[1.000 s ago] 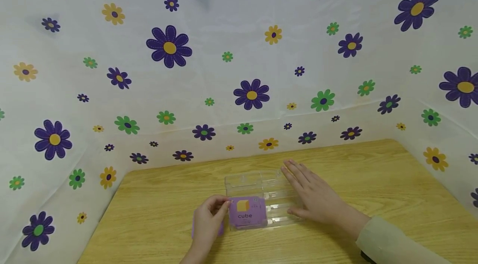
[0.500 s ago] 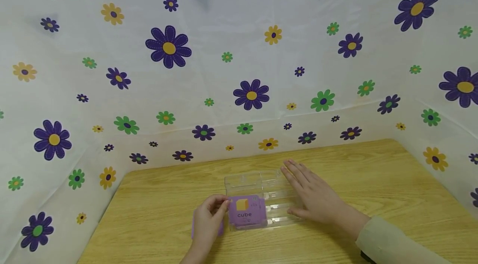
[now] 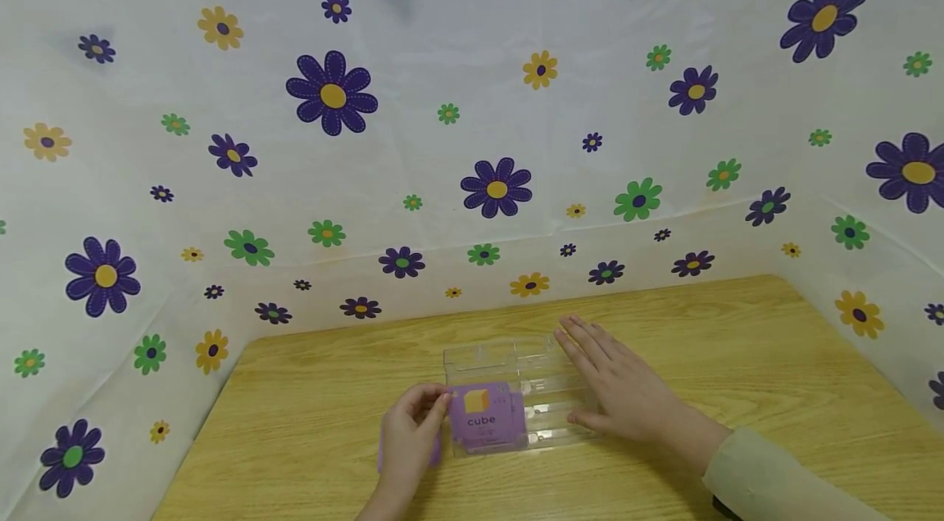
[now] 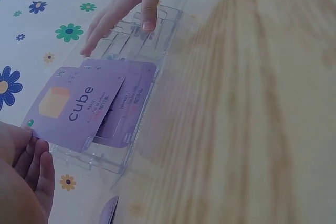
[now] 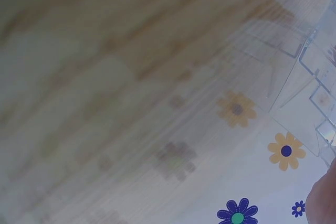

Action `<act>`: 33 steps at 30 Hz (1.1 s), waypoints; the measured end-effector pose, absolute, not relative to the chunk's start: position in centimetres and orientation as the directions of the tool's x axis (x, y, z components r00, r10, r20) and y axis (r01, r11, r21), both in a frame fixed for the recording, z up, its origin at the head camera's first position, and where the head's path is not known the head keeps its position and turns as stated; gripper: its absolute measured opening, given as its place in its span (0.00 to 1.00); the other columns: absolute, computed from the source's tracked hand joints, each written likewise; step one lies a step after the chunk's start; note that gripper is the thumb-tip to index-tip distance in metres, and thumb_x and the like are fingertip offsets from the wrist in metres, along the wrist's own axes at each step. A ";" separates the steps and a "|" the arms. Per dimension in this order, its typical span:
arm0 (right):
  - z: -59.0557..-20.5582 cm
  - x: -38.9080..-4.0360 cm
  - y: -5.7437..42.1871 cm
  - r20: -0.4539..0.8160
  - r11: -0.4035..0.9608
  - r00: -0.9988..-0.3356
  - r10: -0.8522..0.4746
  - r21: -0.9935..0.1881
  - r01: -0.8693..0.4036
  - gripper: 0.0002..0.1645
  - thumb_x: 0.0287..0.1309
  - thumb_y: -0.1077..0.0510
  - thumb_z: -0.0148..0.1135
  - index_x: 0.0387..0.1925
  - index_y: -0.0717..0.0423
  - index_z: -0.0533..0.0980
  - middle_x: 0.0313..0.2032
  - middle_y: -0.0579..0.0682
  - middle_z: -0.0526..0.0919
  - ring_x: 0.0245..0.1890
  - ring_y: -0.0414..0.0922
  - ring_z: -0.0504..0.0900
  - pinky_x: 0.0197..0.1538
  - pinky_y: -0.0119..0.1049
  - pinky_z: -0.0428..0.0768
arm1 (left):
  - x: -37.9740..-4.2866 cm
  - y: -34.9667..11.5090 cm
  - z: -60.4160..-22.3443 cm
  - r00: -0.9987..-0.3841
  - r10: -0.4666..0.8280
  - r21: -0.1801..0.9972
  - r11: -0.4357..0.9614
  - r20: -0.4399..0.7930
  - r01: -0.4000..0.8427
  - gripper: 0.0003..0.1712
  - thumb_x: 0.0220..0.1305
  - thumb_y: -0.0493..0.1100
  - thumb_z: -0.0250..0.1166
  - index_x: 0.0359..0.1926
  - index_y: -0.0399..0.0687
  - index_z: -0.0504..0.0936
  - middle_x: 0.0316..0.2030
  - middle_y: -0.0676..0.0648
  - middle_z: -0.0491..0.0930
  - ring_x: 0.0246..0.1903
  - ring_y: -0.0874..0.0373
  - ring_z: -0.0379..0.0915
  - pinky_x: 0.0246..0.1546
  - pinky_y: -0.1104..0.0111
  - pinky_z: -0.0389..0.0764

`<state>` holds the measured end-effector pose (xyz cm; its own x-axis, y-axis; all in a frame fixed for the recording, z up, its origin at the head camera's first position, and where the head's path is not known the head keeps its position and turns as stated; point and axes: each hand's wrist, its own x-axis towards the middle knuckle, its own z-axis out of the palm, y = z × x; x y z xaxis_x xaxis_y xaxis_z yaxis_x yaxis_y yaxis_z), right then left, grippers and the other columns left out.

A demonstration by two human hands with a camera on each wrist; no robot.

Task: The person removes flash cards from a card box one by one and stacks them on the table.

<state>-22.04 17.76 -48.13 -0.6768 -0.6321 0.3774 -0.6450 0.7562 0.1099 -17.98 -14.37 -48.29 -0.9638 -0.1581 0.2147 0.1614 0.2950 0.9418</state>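
My left hand (image 3: 409, 431) pinches a purple card (image 3: 475, 416) printed "cube" with an orange cube, holding it at its upper left corner. In the left wrist view this card (image 4: 73, 111) stands partly off a second purple card (image 4: 135, 90), which leans in a clear plastic tiered rack (image 4: 122, 170). My right hand (image 3: 627, 386) rests with fingers straight against the right side of the rack (image 3: 479, 357). In the right wrist view only a bit of that hand (image 5: 323, 198) shows, beside the rack's clear edge (image 5: 302, 56).
Another purple item (image 3: 433, 452) lies on the table left of the rack, mostly hidden behind my left hand. The wood-grain table (image 3: 317, 390) ends at a white flower-print cloth (image 3: 413, 152) on the back and both sides.
The cube card in my left hand has shifted slightly left and up, tilting away from the card behind it, whose right edge now shows more. My right hand and the rack stay put.
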 end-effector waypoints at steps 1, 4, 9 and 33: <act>-48.1 -22.0 17.7 0.375 0.756 -0.677 -0.633 0.113 -0.645 0.70 0.59 0.25 0.67 0.83 0.62 0.49 0.84 0.63 0.51 0.83 0.60 0.56 0.83 0.32 0.21 | -18.0 -14.4 -48.3 -0.963 -0.160 0.941 0.295 0.216 0.162 0.04 0.69 0.30 0.69 0.43 0.32 0.86 0.38 0.37 0.89 0.32 0.69 0.81 0.36 0.78 0.83; -48.1 -22.0 17.7 0.374 0.757 -0.677 -0.634 0.118 -0.643 0.70 0.59 0.25 0.67 0.84 0.62 0.49 0.84 0.62 0.51 0.83 0.60 0.56 0.83 0.32 0.22 | -18.0 -14.5 -48.3 -0.963 -0.166 0.941 0.300 0.214 0.157 0.05 0.70 0.31 0.69 0.44 0.32 0.86 0.38 0.38 0.88 0.33 0.70 0.81 0.37 0.78 0.83; -48.1 -22.0 17.7 0.361 0.763 -0.690 -0.627 0.107 -0.638 0.70 0.59 0.25 0.67 0.84 0.62 0.48 0.84 0.61 0.50 0.83 0.60 0.56 0.83 0.35 0.25 | -18.0 -14.6 -48.2 -0.960 -0.176 0.942 0.295 0.217 0.159 0.06 0.71 0.31 0.68 0.45 0.31 0.85 0.39 0.38 0.88 0.33 0.70 0.81 0.38 0.78 0.84; -48.7 -22.3 17.9 0.408 0.752 -0.654 -0.637 0.144 -0.643 0.71 0.57 0.24 0.67 0.83 0.62 0.49 0.84 0.61 0.51 0.84 0.58 0.54 0.85 0.35 0.27 | -18.1 -15.4 -48.3 -0.946 -0.245 0.949 0.282 0.213 0.141 0.07 0.72 0.33 0.68 0.45 0.30 0.86 0.39 0.38 0.88 0.32 0.72 0.78 0.37 0.80 0.83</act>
<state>-22.30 17.86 -48.72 -0.6537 -0.6374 0.4079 -0.6432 0.7520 0.1445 -18.07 -15.41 -48.33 -0.9458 -0.2448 0.2133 0.1411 0.2819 0.9490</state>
